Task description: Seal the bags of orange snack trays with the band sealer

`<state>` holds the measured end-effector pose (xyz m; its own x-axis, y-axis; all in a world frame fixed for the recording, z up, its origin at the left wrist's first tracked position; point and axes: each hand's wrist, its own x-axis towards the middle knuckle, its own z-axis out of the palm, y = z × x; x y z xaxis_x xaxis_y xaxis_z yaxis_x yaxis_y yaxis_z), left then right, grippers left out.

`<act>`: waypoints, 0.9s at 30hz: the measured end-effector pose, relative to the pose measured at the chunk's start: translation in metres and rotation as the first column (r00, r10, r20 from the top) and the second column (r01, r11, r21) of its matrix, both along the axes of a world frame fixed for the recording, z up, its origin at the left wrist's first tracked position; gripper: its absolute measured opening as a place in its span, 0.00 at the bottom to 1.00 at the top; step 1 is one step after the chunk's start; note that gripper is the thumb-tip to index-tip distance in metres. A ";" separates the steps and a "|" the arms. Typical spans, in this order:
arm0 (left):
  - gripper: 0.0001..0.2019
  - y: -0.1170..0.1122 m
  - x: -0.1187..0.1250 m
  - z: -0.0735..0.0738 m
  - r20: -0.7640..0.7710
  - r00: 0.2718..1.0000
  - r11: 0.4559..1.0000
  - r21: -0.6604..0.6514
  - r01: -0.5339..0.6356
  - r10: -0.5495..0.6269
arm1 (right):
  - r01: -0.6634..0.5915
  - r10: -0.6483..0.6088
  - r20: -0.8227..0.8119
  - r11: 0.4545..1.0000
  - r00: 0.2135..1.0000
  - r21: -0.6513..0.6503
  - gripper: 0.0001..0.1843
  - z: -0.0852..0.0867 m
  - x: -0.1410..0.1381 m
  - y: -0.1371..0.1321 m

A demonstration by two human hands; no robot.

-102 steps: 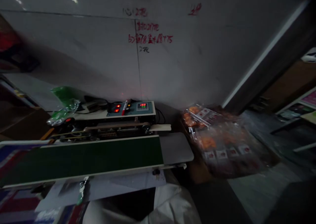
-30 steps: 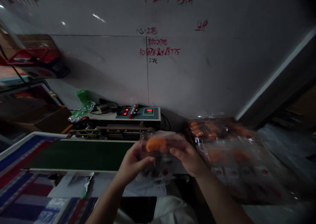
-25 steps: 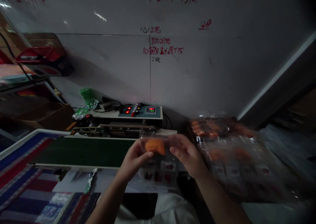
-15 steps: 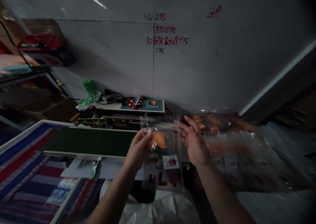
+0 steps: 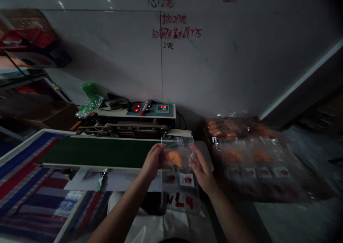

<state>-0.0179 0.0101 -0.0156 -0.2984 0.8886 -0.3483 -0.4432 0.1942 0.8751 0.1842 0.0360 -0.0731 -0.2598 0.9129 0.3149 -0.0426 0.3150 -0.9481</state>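
Note:
Between my two hands hangs a clear plastic bag (image 5: pixel 175 186), upright in front of the machine. Inside it an orange piece (image 5: pixel 173 158) shows near the top, with a small white printed packet (image 5: pixel 187 179) below and several dark red pieces at the bottom. My left hand (image 5: pixel 152 161) is closed on the bag's upper left edge. At the upper right edge, my right hand (image 5: pixel 200 170) pinches the plastic between thumb and fingers. Just left of the bag runs the green conveyor belt (image 5: pixel 102 152) of a band sealer (image 5: pixel 150 119).
Several similar filled bags (image 5: pixel 249 164) lie on the right, beside more orange pieces in plastic (image 5: pixel 227 127). A red marker (image 5: pixel 144 108) rests on the sealer's control panel. Striped fabric (image 5: pixel 34 189) lies at left, below a cardboard box (image 5: pixel 50 116). Handwriting marks the wall behind.
My right hand, whose fingers were spread at the bag's right side, has closed on its upper right edge. The bag sits slightly lower, and the view has shifted.

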 end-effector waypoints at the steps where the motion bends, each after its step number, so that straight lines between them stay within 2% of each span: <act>1: 0.21 0.002 0.002 -0.003 -0.011 1.000 1.000 -0.006 0.003 -0.003 | 0.033 -0.033 0.002 0.999 0.999 -0.015 0.30 -0.003 0.001 0.002; 5: 0.20 0.005 0.014 -0.006 -0.063 0.997 0.999 -0.029 0.045 -0.046 | 0.151 -0.153 -0.013 0.983 0.988 -0.102 0.34 -0.005 0.003 0.000; 8: 0.22 -0.002 0.020 0.000 -0.082 0.995 0.998 -0.005 0.062 -0.062 | 0.108 -0.116 -0.042 0.983 0.992 -0.147 0.40 0.001 0.004 -0.008; 12: 0.25 -0.011 0.015 0.002 -0.047 0.998 1.000 -0.002 0.029 -0.029 | 0.059 -0.058 0.012 0.983 0.998 -0.171 0.41 0.007 -0.001 -0.009; 14: 0.25 -0.012 0.009 0.003 -0.012 0.999 0.999 -0.027 0.036 -0.036 | 0.085 -0.081 0.033 0.985 0.996 -0.147 0.39 0.009 -0.004 -0.001; 18: 0.26 -0.004 -0.005 0.012 0.005 0.998 0.998 -0.041 0.057 -0.057 | 0.093 -0.082 0.081 0.987 0.993 -0.134 0.26 0.016 -0.009 0.013; 21: 0.26 0.004 -0.010 0.016 -0.046 0.997 0.998 -0.002 0.066 -0.066 | 0.088 -0.072 0.100 0.983 0.992 -0.161 0.25 0.021 -0.011 0.013; 24: 0.25 0.007 -0.007 0.010 -0.084 0.996 0.999 0.021 0.027 -0.025 | 0.114 -0.110 0.064 0.991 0.992 -0.063 0.29 0.019 -0.010 0.011; 27: 0.25 0.003 -0.001 0.003 0.025 1.000 1.000 0.013 0.006 -0.007 | 0.126 -0.127 0.032 0.991 0.991 0.050 0.30 0.012 -0.006 0.011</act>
<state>-0.0189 0.0131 -0.0128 -0.2842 0.8948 -0.3444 -0.4635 0.1863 0.8663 0.1785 0.0466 -0.0614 -0.1546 0.9233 0.3515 0.0329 0.3604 -0.9322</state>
